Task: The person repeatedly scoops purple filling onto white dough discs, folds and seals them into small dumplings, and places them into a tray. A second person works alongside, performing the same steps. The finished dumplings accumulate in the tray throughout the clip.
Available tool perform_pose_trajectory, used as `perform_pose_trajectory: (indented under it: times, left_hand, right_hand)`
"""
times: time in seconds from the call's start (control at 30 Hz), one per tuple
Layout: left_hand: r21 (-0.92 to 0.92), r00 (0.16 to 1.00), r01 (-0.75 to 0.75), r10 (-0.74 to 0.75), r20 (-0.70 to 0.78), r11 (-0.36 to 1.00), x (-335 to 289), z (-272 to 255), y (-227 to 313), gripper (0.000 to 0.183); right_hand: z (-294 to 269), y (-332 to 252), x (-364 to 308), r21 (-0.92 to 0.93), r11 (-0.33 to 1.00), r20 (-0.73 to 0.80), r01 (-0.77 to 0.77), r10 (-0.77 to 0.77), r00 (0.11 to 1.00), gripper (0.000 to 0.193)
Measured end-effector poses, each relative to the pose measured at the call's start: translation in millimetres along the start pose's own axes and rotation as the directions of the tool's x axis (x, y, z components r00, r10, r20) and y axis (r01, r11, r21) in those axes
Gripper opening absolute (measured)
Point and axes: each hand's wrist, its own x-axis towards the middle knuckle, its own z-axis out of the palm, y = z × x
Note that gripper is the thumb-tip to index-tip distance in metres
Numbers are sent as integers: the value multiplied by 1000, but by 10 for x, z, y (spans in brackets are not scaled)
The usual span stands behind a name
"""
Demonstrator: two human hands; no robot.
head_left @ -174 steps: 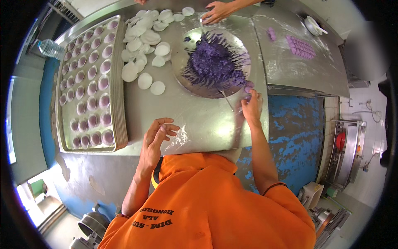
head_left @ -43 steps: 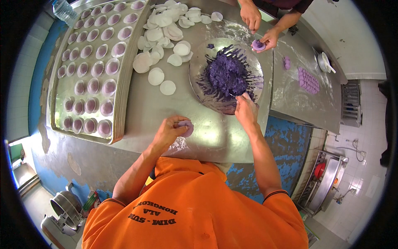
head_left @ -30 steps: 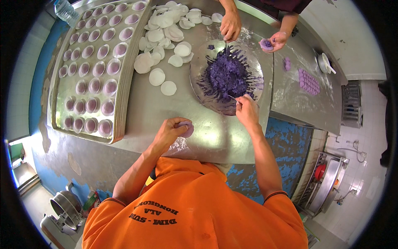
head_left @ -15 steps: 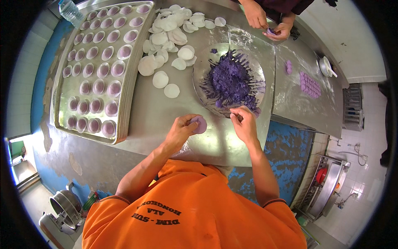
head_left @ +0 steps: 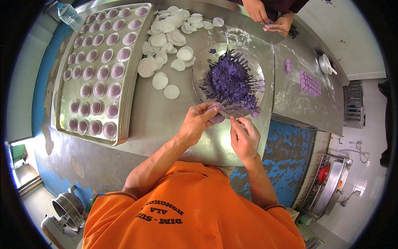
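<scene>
My left hand (head_left: pixel 195 124) is closed around a soft lilac dough round (head_left: pixel 217 119), held over the near side of the steel table (head_left: pixel 166 141). Close beside it, my right hand (head_left: pixel 245 137) pinches a thin, flat, pale tool (head_left: pixel 225 113), whose tip reaches the dough; its exact kind is hard to make out. Just beyond both hands lies a wide round metal plate (head_left: pixel 199 66) bearing a sticky mound of dark purple filling (head_left: pixel 230 81). A small lilac dough ball (head_left: pixel 256 112) rests by the plate's near right edge.
On the left, stacked trays (head_left: pixel 120 137) carry lilac dough pieces in paper cups. White paper rounds (head_left: pixel 166 39) lie scattered at the back. A co-worker's hands (head_left: pixel 273 20) work at far right, near lilac dough pieces (head_left: pixel 310 83) and a white bowl (head_left: pixel 325 65).
My left hand has moved right and slightly up with the dough round. The right hand has drawn back from the plate's edge, and the hands now meet at the dough.
</scene>
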Motion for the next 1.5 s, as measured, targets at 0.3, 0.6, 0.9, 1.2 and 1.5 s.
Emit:
perform_pose_trajectory:
  times: [0.3, 0.6, 0.9, 1.2, 1.5]
  left_hand:
    - [428, 962, -225, 269, -44, 875, -17, -15, -135, 38]
    - [618, 896, -258, 424, -135, 743, 62, -181, -138, 35]
    - [353, 955, -249, 289, -63, 902, -148, -224, 184, 34]
    - [278, 977, -201, 173, 121, 939, -729, -89, 447, 33]
    - [386, 982, -166, 118, 146, 907, -977, 98, 529, 38]
  right_hand:
    - [34, -176, -16, 356, 827, 169, -434, 400, 901, 19]
    - [64, -54, -92, 453, 552, 357, -700, 607, 710, 18]
    - [552, 572, -327, -274, 883, 215, -381, 443, 870, 31]
    - [-171, -295, -62, 645, 513, 399, -566, 405, 822, 15]
    - [-434, -694, 105, 732, 440, 394, -521, 350, 850, 10]
